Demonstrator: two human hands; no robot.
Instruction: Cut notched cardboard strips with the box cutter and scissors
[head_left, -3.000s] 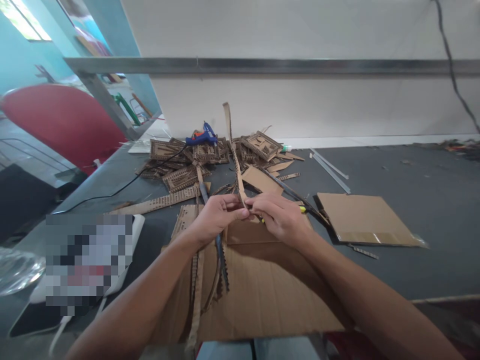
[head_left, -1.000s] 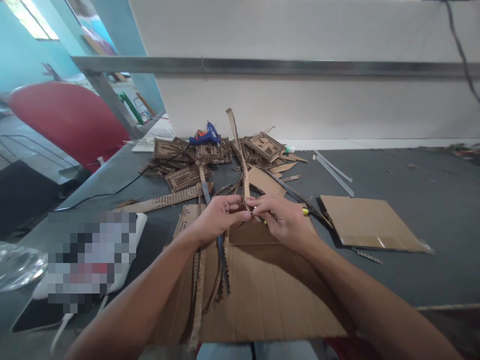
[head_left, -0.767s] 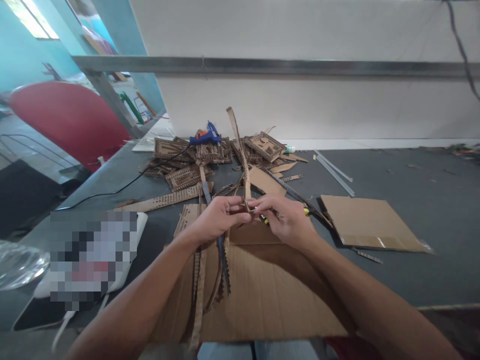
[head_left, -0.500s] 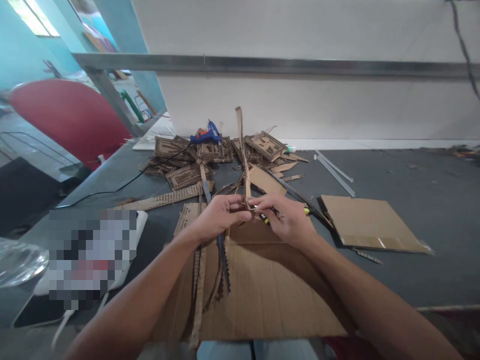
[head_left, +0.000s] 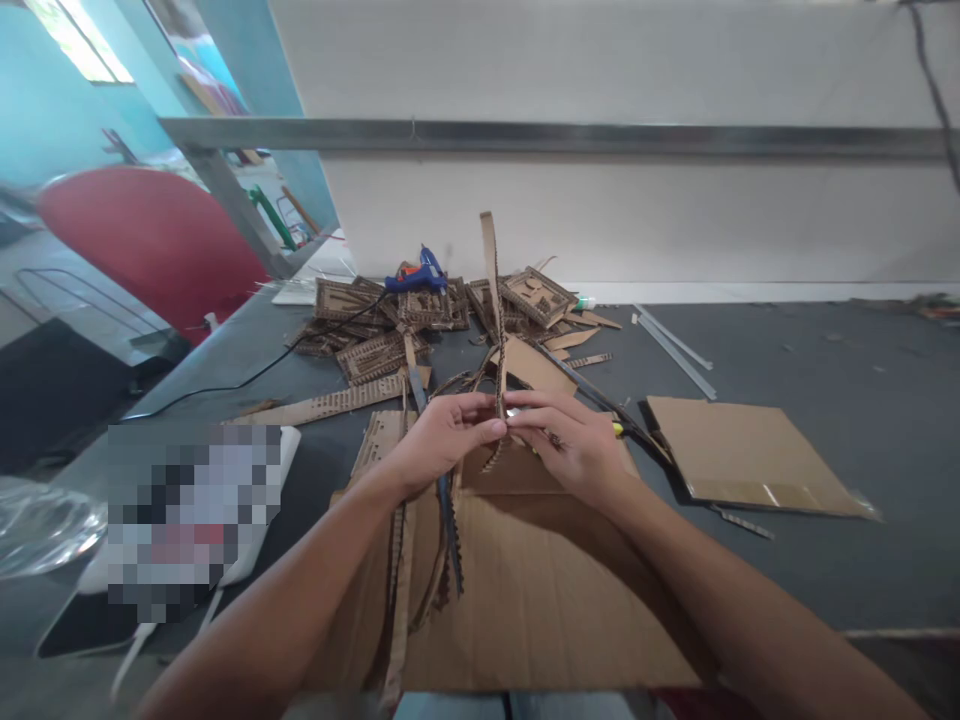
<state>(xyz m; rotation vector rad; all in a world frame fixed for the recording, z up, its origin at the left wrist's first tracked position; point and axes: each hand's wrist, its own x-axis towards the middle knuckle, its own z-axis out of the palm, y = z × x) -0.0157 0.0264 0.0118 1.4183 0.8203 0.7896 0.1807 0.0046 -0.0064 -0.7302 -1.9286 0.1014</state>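
Note:
A long, narrow corrugated cardboard strip [head_left: 492, 290] stands upright between my hands, its upper end well above them. My left hand [head_left: 450, 440] pinches its lower part between thumb and fingers. From the right, my right hand [head_left: 574, 440] closes its fingertips on the same spot. A short serrated end hangs below the fingertips. Something with a yellow end [head_left: 618, 429] shows behind my right hand; the rest is hidden, and I cannot tell whether that hand grips it. Under both hands lies a large cardboard sheet [head_left: 555, 590].
Cardboard panels [head_left: 379, 355] are piled at the back, with a blue glue gun [head_left: 420, 275] on top. Loose strips [head_left: 401, 590] and a dark serrated blade [head_left: 450, 535] lie left of centre. A taped cardboard piece [head_left: 750, 450] rests right; a blurred-out device [head_left: 289, 450] sits left.
The strip stays upright in both hands. Its lower end, bent toward my right hand before, now points down. My right fingers have straightened toward the strip. The whole view has shifted slightly.

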